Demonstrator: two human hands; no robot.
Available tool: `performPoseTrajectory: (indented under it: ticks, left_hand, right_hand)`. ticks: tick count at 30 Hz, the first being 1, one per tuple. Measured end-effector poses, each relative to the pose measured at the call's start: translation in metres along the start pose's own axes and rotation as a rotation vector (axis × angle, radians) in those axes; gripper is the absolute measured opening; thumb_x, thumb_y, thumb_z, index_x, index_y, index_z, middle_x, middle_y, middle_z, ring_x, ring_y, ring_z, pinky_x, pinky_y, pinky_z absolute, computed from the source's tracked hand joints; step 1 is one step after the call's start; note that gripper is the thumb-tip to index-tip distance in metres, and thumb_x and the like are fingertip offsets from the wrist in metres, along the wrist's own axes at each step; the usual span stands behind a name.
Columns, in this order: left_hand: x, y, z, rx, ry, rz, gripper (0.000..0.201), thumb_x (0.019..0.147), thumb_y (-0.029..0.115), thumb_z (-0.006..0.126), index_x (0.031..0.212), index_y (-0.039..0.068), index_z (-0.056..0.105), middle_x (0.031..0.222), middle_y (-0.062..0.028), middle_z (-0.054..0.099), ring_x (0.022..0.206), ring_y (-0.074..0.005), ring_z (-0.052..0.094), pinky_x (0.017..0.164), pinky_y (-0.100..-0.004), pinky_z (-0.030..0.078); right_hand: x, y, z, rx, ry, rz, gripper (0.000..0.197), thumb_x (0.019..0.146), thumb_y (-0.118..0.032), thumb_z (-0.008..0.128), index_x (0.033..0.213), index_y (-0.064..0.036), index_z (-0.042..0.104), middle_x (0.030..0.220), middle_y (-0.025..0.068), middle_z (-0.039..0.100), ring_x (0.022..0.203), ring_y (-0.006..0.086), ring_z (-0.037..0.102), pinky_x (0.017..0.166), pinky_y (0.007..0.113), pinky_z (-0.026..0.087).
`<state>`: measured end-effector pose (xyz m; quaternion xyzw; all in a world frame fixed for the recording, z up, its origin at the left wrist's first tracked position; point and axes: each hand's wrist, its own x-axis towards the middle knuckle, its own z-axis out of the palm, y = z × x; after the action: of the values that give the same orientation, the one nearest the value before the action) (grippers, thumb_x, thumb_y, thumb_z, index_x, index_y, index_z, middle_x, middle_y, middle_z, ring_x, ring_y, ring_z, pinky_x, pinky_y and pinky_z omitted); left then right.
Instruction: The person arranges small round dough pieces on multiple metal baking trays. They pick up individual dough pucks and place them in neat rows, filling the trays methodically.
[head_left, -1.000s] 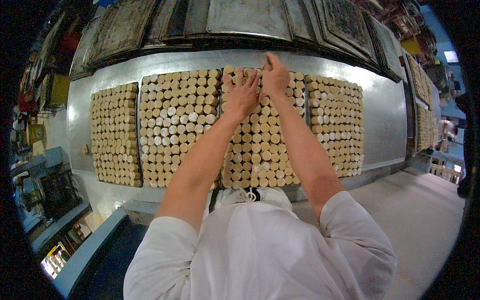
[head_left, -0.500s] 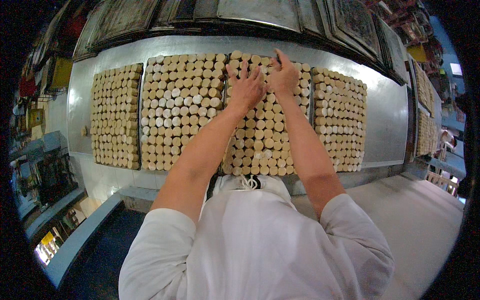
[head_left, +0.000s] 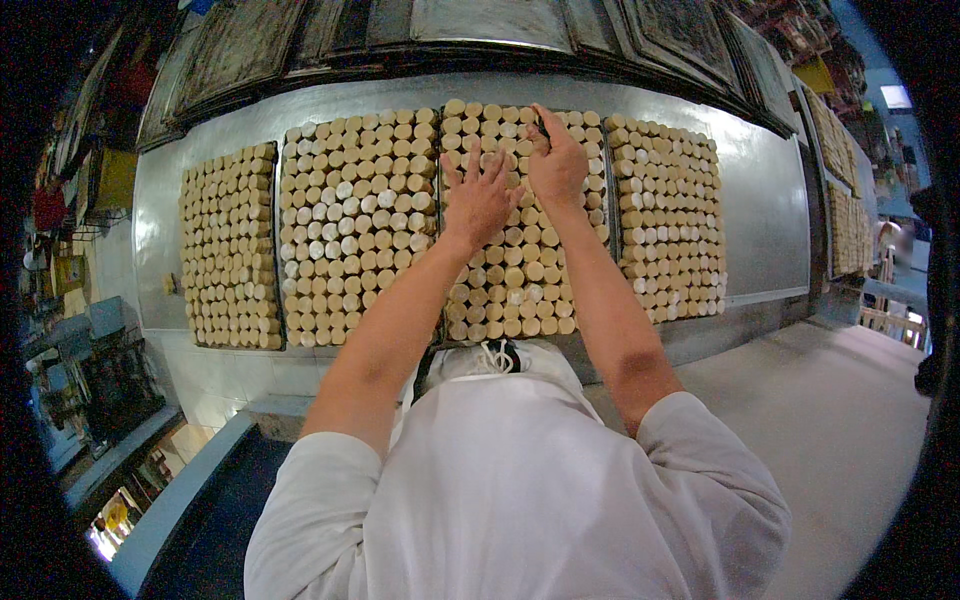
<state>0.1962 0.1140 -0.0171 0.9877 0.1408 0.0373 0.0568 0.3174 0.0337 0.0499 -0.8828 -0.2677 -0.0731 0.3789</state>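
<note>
hands (head_left: 480, 205) have shifted slightly nearer the person (head_left: 560, 490), over pale rounds (head_left: 515, 275)

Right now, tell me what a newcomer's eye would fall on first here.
Probably the four blocks of pale round pieces, set in close rows across the metal table. Next, the left hand, spread over the third block from the left, and the right hand beside it, seemingly holding a small dark object. Dark flat sheets line the table's far side.

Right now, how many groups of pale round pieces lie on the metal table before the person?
4: far-left group, centre-left group, centre-right group, far-right group; no whole group appears hidden.
</note>
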Motion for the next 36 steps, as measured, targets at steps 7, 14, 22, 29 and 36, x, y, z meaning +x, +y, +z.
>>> performPoseTrajectory:
  ticks: [7,14,22,29,36]
  left_hand:
    - [-0.006,0.004,0.009,0.035,0.076,0.013,0.063,0.11,0.051,0.036,0.16,0.013,0.041,0.169,-0.0018,0.034,0.16,-0.036,0.018,0.117,-0.0817,0.004]
    - [-0.006,-0.001,0.003,0.006,-0.163,0.023,0.067,0.109,0.056,0.038,0.16,0.013,0.042,0.17,-0.0009,0.033,0.16,-0.0342,0.017,0.117,-0.0824,0.004]
    - [-0.026,-0.003,0.006,-0.022,-0.119,0.084,0.078,0.104,0.066,0.04,0.16,0.011,0.042,0.159,-0.0031,0.047,0.159,-0.0323,0.022,0.117,-0.0827,0.004]
    - [-0.056,0.0,0.012,-0.059,-0.105,0.131,0.091,0.094,0.076,0.049,0.159,0.012,0.044,0.158,-0.0033,0.05,0.157,-0.0344,0.026,0.115,-0.0833,0.005]
    - [-0.069,0.007,0.021,0.163,0.047,0.229,0.084,0.095,0.072,0.052,0.146,0.007,0.058,0.157,-0.0038,0.05,0.156,-0.0328,0.029,0.117,-0.0816,0.009]
  right_hand:
    - [-0.015,0.01,0.015,-0.032,-0.061,-0.001,0.033,0.101,-0.021,0.067,0.133,-0.0216,0.07,0.105,0.0141,0.077,0.079,0.0339,0.073,0.066,0.042,0.055]
    - [-0.029,0.026,0.025,-0.058,-0.161,0.08,0.036,0.1,-0.031,0.067,0.134,-0.0216,0.069,0.104,0.014,0.077,0.087,0.0361,0.072,0.074,0.047,0.055]
    - [-0.048,0.015,0.004,-0.078,-0.272,0.177,0.038,0.098,-0.027,0.069,0.136,-0.0247,0.067,0.09,0.0182,0.074,0.078,0.0385,0.069,0.068,0.048,0.053]
    - [-0.076,0.01,-0.008,-0.125,-0.305,0.151,0.036,0.099,-0.022,0.068,0.135,-0.022,0.069,0.083,0.0181,0.072,0.073,0.0374,0.068,0.065,0.047,0.052]
    - [-0.104,0.019,-0.013,0.017,-0.215,0.091,0.038,0.099,-0.02,0.069,0.137,-0.0156,0.067,0.091,0.0192,0.075,0.076,0.0355,0.072,0.067,0.045,0.054]
